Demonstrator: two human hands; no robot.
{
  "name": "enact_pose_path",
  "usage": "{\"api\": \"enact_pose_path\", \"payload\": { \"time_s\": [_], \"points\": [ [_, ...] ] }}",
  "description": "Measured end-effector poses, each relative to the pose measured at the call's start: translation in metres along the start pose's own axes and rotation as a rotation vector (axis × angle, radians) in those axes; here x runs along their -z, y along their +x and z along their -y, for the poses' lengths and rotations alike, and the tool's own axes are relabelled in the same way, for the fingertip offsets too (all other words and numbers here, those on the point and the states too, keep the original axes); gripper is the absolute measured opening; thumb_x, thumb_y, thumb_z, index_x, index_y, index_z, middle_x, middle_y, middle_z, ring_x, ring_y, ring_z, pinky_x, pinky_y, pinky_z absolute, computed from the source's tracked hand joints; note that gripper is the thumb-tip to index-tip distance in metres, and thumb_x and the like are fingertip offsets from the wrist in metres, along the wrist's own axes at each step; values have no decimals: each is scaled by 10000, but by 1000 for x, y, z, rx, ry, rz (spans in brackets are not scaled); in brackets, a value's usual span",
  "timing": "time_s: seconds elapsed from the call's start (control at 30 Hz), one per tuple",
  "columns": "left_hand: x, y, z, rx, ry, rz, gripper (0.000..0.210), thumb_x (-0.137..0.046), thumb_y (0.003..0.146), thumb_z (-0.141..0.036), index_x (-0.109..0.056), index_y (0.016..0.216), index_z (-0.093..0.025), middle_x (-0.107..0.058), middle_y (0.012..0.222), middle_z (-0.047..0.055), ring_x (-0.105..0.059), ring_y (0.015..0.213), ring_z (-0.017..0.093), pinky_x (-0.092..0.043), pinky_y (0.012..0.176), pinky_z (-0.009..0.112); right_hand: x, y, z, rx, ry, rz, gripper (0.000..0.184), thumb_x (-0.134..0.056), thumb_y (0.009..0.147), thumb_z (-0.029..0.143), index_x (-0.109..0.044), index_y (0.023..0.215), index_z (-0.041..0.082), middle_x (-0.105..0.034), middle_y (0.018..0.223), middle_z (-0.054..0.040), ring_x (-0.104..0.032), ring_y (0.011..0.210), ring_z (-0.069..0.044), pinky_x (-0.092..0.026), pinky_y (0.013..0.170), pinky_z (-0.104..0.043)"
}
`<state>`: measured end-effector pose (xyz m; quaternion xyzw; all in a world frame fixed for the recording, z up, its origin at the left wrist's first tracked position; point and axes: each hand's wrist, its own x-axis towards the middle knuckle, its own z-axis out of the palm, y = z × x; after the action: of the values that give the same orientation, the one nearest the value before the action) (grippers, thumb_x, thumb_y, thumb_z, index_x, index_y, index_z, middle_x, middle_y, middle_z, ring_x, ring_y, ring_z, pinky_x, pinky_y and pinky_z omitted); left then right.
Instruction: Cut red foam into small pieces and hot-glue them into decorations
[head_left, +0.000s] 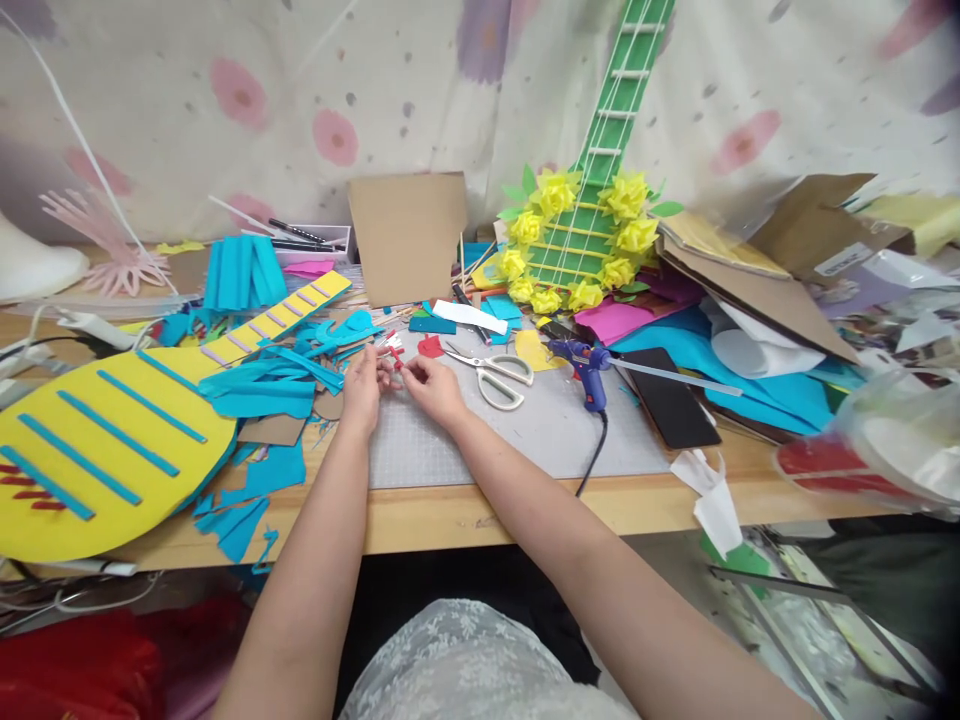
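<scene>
Close together over the grey cutting mat [480, 440], my two hands are closed on a small red paper piece [397, 355]. My left hand [364, 385] grips it from the left, with some white bits showing by its fingertips. From the other side, my right hand [433, 388] pinches the red piece between thumb and fingers. A scrap of red paper [430, 346] lies just beyond the right hand. Scissors with white handles [499, 380] rest partly open on the mat to its right. Blue paper strips [262, 385] are heaped beside the left hand.
A blue glue gun [589, 370] with a long glue stick sits right of the scissors, its cord over the table edge. A yellow paper guitar shape [112, 440] lies left. Behind stand a cardboard sheet [407, 240] and a green flowered guitar [592, 215]. A black phone-like slab [667, 398] lies right.
</scene>
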<state>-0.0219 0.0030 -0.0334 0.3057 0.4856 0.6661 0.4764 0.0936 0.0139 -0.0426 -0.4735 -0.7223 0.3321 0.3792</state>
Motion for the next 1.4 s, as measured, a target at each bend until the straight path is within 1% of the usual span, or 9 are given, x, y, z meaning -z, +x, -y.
{"api": "enact_pose_path", "payload": {
  "time_s": [0.13,0.4,0.6,0.77,0.87,1.03,1.13,1.27,1.4],
  "points": [
    [5,-1,-4,-28,-13,15,209,-710,654,-299,-617,781,-161,-551,610,-26,-446,443,47,-412,450,171,3,-1,1,-6,12,15,187,-494,789,321,-606,770,172,-593,670,19,-507,611,-93,-362,588,-197],
    [13,2,-2,-40,46,154,159,-701,658,-241,-667,782,-147,-569,619,-13,-483,495,49,-429,490,155,7,-3,8,35,-16,52,247,-483,815,359,-626,763,163,-573,637,26,-488,600,-84,-352,590,-187],
    [9,-3,-14,157,-168,-1,114,-641,743,-172,-593,658,-113,-540,591,-14,-447,448,20,-455,483,135,68,0,12,-24,-322,-70,346,-390,876,420,-629,824,176,-628,747,-26,-536,694,-134,-359,626,-233],
    [2,-9,-26,450,-455,74,176,-492,845,-96,-576,690,-89,-510,607,4,-468,479,-4,-396,436,47,125,-16,-14,-57,-745,87,236,-553,776,336,-616,928,167,-626,958,-99,-541,896,-214,-389,733,-292],
    [-1,-10,-26,517,-561,101,195,-425,862,-53,-579,746,-86,-524,646,19,-519,549,8,-432,473,43,129,-24,-26,3,-848,108,328,-560,766,337,-572,1030,144,-594,1034,-132,-523,970,-240,-392,807,-320],
    [3,-3,-24,491,-629,-1,218,-380,864,-28,-583,850,-103,-566,705,25,-566,605,25,-498,541,84,122,-21,-26,-82,-987,120,393,-553,753,380,-558,1024,96,-591,1038,-192,-536,975,-299,-400,799,-365],
    [6,1,-25,441,-641,-42,178,-411,878,-80,-586,864,-112,-572,706,19,-565,593,24,-501,544,94,127,-15,-22,-103,-924,197,275,-528,766,340,-578,936,131,-628,986,-153,-574,906,-269,-407,724,-327],
    [5,4,-27,443,-685,-37,220,-400,902,-127,-563,757,-105,-541,661,7,-516,544,1,-465,522,64,134,-11,-16,-111,-557,256,215,-516,784,346,-555,907,174,-656,927,-69,-588,787,-172,-394,647,-252],
    [4,6,-24,475,-708,-14,258,-379,911,-134,-567,737,-102,-529,652,8,-497,533,-6,-453,521,53,115,-8,-13,-34,-309,156,312,-574,745,374,-508,977,177,-640,902,-38,-570,760,-145,-390,643,-240]
  ]
}}
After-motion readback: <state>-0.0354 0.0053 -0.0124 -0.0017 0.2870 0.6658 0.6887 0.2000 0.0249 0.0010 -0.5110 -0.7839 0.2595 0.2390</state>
